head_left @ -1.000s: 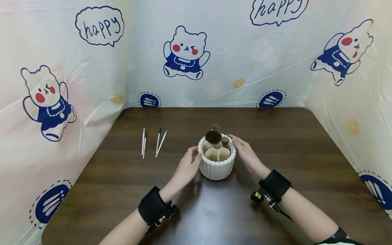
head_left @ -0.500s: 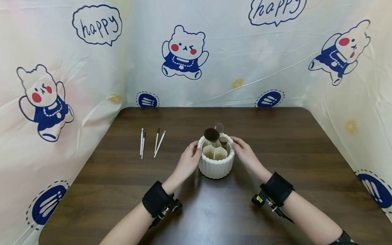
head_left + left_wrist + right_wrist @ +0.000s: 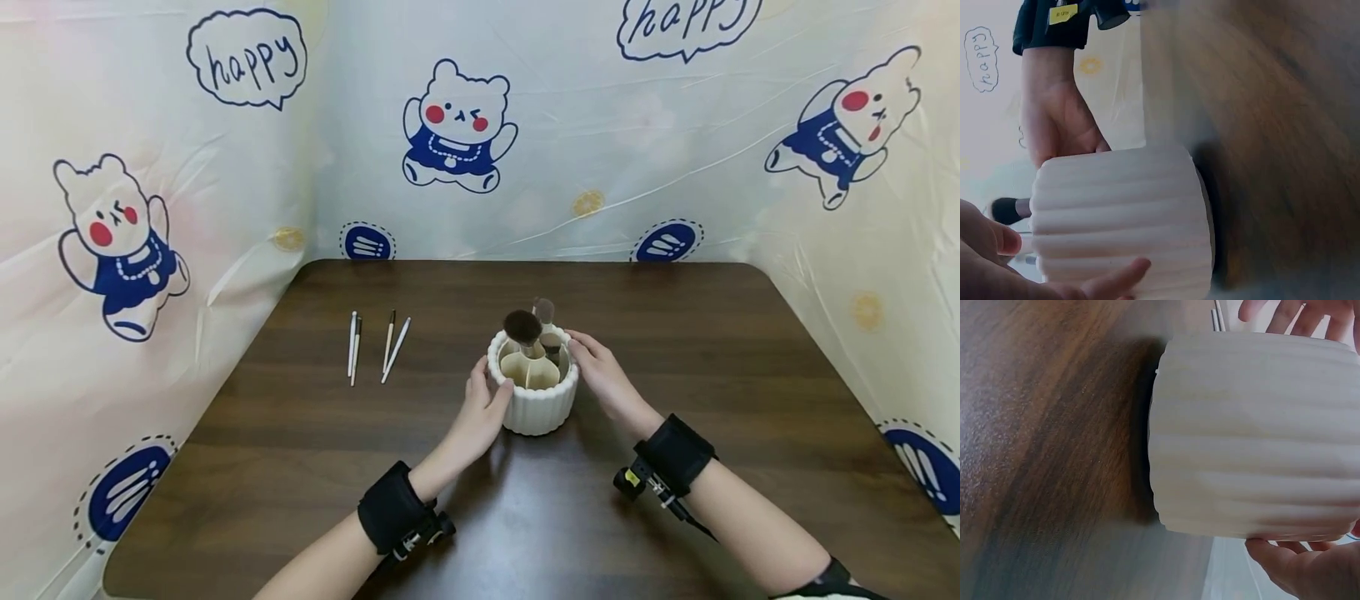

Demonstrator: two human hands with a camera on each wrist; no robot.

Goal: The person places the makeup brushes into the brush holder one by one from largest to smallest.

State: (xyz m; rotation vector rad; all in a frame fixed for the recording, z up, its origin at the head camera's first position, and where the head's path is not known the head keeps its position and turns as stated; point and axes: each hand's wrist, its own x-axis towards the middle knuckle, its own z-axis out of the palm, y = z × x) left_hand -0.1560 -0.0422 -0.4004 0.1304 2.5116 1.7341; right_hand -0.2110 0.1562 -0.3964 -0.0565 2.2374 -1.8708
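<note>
Brush holder [image 3: 537, 412], white and ribbed, is upright at the middle of the dark table [image 3: 675, 333]. Inside are pale dividers [image 3: 542, 373], a big dark brush [image 3: 522, 327] and two smaller brush heads toward the far right. The left hand [image 3: 477, 419] is part-way open around the left wall, thumb on the near side; the right hand [image 3: 613, 382] curves its fingers and thumb along the right wall, likewise part-way open. Black bands [image 3: 673, 454] circle both wrists. Farther left lie four slim sticks [image 3: 355, 348], in two pairs. A printed backdrop [image 3: 547, 108] rises beyond.
</note>
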